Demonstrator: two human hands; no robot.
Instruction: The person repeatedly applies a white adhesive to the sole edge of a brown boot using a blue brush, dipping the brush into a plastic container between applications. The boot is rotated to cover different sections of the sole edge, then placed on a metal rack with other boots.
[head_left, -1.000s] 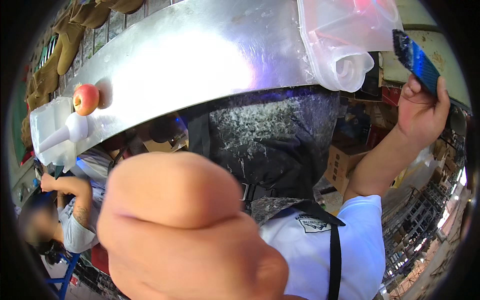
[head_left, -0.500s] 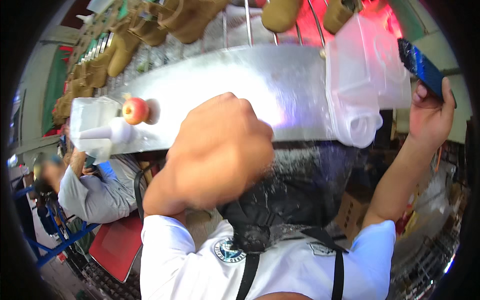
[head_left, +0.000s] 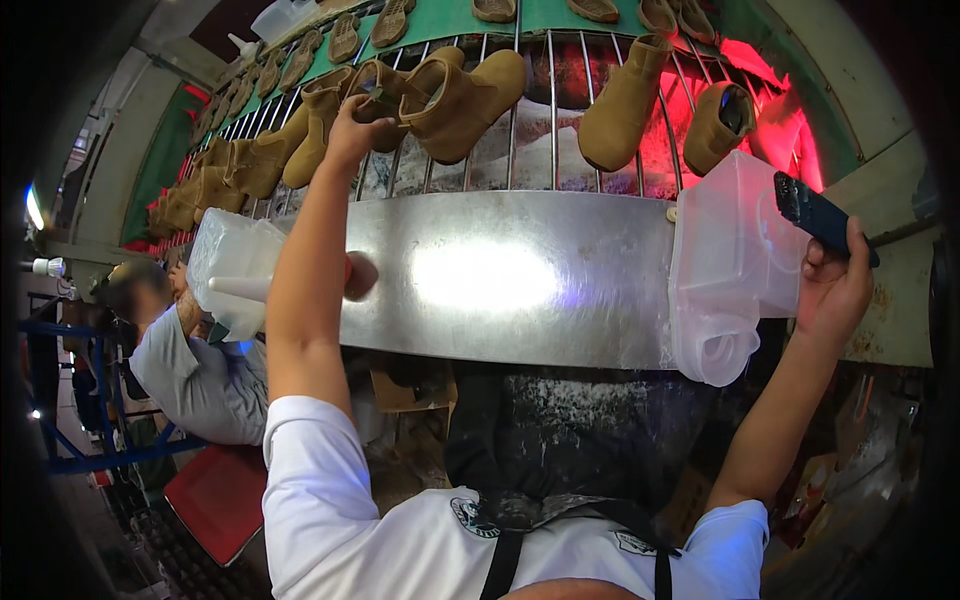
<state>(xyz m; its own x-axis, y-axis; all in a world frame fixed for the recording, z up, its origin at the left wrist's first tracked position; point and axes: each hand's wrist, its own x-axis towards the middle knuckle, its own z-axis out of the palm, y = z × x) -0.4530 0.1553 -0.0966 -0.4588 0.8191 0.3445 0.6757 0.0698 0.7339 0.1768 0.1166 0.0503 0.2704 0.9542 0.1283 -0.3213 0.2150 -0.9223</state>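
Note:
My left hand (head_left: 362, 132) reaches over to the row of tan boots at the back. Its thumb and fingers close around the upper edge of a tan boot (head_left: 378, 82), which is partly hidden by the hand. A second tan boot (head_left: 465, 105) lies tilted just to the right of it. Out at the right side, my right hand (head_left: 838, 275) grips a flat, dark blue brush (head_left: 822, 215) whose far end has a pale, worn look. That hand is raised beside a translucent plastic container (head_left: 735, 220).
A shiny metal plate (head_left: 590, 290) lies before the metal-bar rack (head_left: 553, 120). Soles (head_left: 343, 38) line a green strip behind the boots. Another translucent container (head_left: 232, 250) stands left, near a mostly hidden red round object (head_left: 349, 268). A co-worker (head_left: 200, 370) sits at left.
My left hand has moved from above the metal plate, away from me, to the boots at the back. The brush stays in my right hand. The view has shifted, showing more of the rack.

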